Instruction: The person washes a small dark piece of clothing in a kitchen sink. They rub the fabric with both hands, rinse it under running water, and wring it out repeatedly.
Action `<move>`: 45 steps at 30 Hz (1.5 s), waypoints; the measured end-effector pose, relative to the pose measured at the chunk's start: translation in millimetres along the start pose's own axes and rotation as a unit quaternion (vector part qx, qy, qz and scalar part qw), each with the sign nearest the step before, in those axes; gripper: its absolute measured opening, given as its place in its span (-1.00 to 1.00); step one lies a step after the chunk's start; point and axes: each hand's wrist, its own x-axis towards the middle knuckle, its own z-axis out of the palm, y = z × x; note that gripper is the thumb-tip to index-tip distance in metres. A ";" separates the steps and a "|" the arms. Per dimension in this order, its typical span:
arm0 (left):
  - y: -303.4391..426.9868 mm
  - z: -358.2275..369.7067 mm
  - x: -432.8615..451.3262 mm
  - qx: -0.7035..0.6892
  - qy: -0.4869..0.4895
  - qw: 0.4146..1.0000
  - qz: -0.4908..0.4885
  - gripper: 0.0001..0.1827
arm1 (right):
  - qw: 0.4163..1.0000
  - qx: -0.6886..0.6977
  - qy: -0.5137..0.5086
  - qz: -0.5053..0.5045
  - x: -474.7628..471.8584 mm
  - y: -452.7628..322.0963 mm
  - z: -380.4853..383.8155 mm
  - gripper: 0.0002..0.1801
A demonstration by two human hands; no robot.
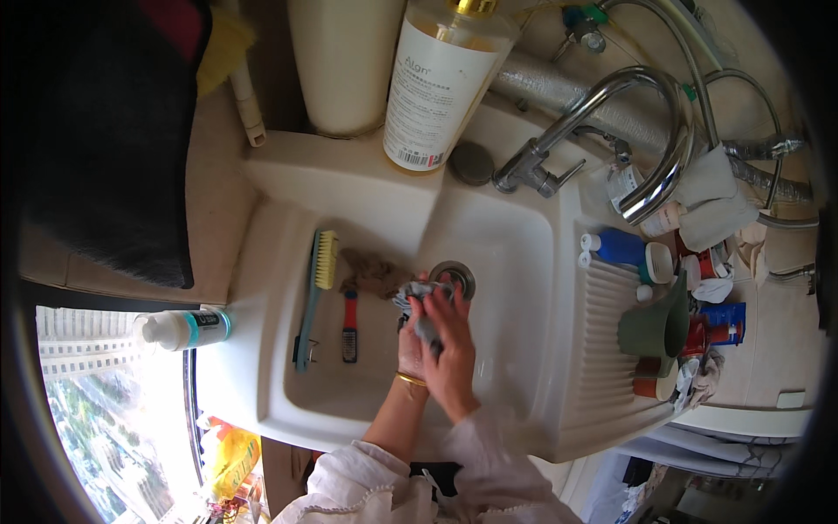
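Over the white sink basin (510, 367), my left hand (411, 347) and my right hand (453, 347) are pressed together around a bunched grey cloth (425, 291). Part of the cloth sticks out between the palms, the rest is hidden by the fingers. A gold bangle (411, 378) circles my left wrist. Just beyond the fingertips lies the round metal drain (461, 272), partly covered by my right hand. A brown, matted clump (373, 272) rests on the basin floor left of the cloth.
A scrub brush (314, 295) and a red-and-blue foot file (350, 327) lie in the basin's left part. A large pump bottle (435, 92) and a chrome faucet (589, 124) stand behind. The ribbed board (602, 340) holds a green jug (651, 321) and several bottles. Another bottle (186, 329) lies left.
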 end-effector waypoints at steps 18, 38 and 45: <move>2.7 -4.8 0.3 -0.002 0.017 0.999 -0.048 -0.53 | 0.998 0.014 -0.056 0.036 -9.3 5.7 -9.3 -0.34; 11.0 31.4 2.7 0.068 0.008 0.995 0.070 -0.54 | 0.882 0.458 -0.020 0.109 3.3 29.4 -17.4 -0.50; -5.2 23.3 -2.8 0.154 0.090 0.983 -0.033 -0.49 | 0.998 -0.060 0.020 0.020 42.6 30.4 12.0 -0.52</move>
